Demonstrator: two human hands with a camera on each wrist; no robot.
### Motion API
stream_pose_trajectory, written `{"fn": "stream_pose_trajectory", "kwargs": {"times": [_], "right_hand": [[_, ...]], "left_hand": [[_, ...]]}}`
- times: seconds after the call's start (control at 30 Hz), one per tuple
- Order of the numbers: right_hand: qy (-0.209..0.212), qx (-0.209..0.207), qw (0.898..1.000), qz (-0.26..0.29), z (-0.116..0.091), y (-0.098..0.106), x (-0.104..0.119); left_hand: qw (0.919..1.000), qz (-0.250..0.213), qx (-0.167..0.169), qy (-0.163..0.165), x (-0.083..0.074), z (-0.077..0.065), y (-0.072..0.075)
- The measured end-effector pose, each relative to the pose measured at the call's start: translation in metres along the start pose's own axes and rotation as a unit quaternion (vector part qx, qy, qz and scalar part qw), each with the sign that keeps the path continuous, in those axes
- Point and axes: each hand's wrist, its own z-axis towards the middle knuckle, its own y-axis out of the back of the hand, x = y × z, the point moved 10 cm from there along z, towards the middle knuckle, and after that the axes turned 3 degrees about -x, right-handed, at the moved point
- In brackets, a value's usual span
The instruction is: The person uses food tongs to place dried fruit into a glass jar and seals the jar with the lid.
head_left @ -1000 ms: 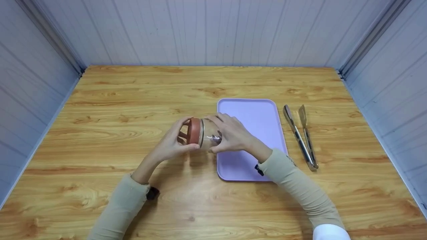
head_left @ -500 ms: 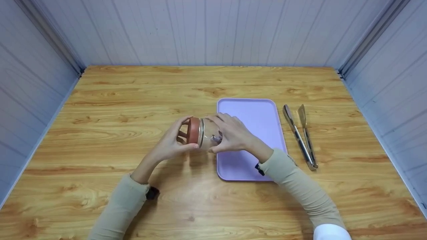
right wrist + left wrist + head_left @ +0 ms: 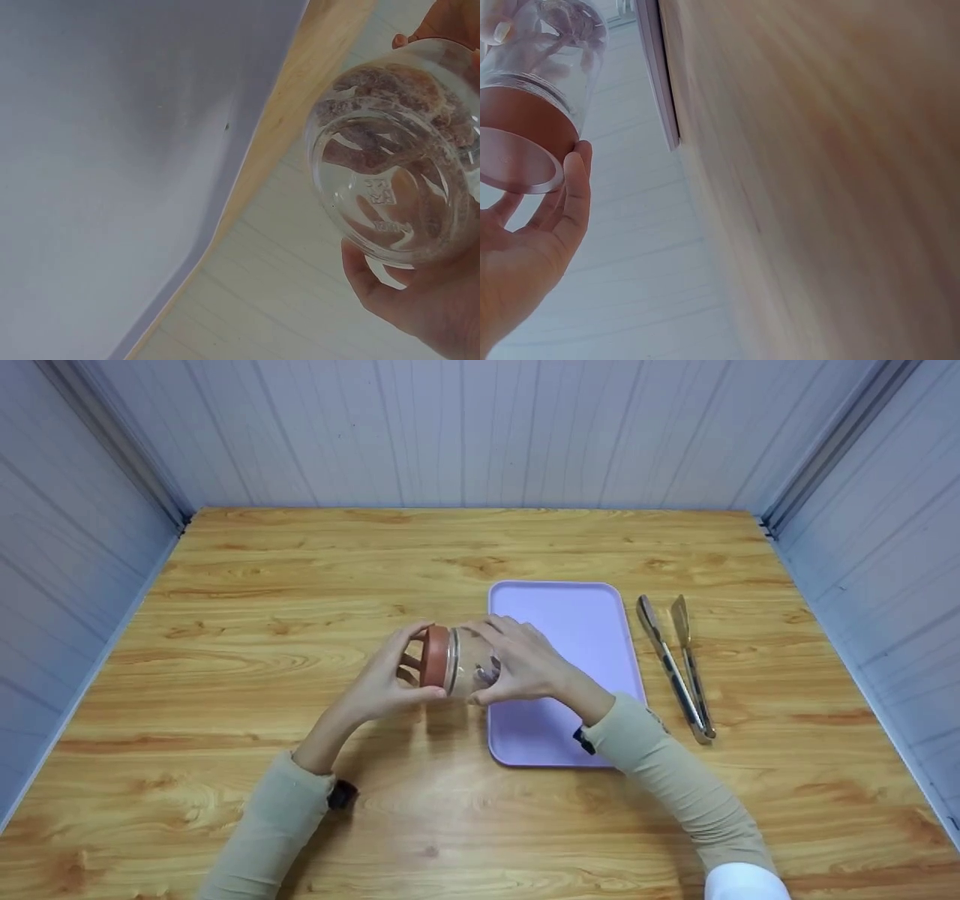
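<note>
A clear jar (image 3: pixel 467 664) with a reddish-brown lid (image 3: pixel 435 657) is held on its side above the table. My left hand (image 3: pixel 381 681) grips the lid from the left, fingers and thumb curled around its edge. From the right, my right hand (image 3: pixel 525 661) holds the jar's body near its base. Dark, brownish-purple dried-looking pieces (image 3: pixel 405 90) lie inside, seen through the glass in the right wrist view. In the left wrist view the lid's flat top (image 3: pixel 517 161) faces the camera. A clear rim band shows beside the lid.
A light purple tray (image 3: pixel 559 739) lies on the wooden table (image 3: pixel 300 562), partly under my right hand and forearm. Metal tongs (image 3: pixel 686 679) rest to its right with their arms spread. Pale panel walls (image 3: pixel 465 435) enclose the back and sides.
A slightly wider clear band shows between the lid and the jar's body than a second ago. Both hands have hardly moved. The tray and tongs stay put.
</note>
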Motion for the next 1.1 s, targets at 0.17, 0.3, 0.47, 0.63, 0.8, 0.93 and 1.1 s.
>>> {"fn": "stream_pose_trajectory", "kwargs": {"times": [0.17,0.3,0.47,0.63,0.8,0.93,1.1], "right_hand": [[0.001,0.006,1.0,0.016,-0.001,-0.002,-0.002],[0.001,0.012,1.0,0.022,-0.002,-0.004,-0.003],[0.001,0.015,1.0,0.025,-0.003,-0.005,-0.004],[-0.008,0.016,0.999,0.028,-0.004,-0.005,-0.005],[-0.006,0.01,1.0,0.029,-0.003,-0.003,-0.004],[-0.003,0.012,1.0,0.027,-0.004,-0.005,-0.004],[-0.004,0.015,1.0,0.026,-0.004,-0.007,-0.005]], "left_hand": [[0.9998,0.01,0.018,-0.008,-0.001,-0.001,-0.004],[0.999,0.024,0.034,-0.02,-0.005,-0.003,-0.006],[0.9976,0.029,0.052,-0.037,-0.01,-0.005,-0.01],[0.9991,0.012,0.04,-0.004,-0.005,-0.004,-0.009],[0.9997,0.007,0.02,0.015,-0.004,-0.003,-0.006],[0.9994,-0.003,0.022,0.026,0.0,-0.003,-0.006],[0.999,-0.009,0.029,0.032,0.005,-0.003,-0.007]]}}
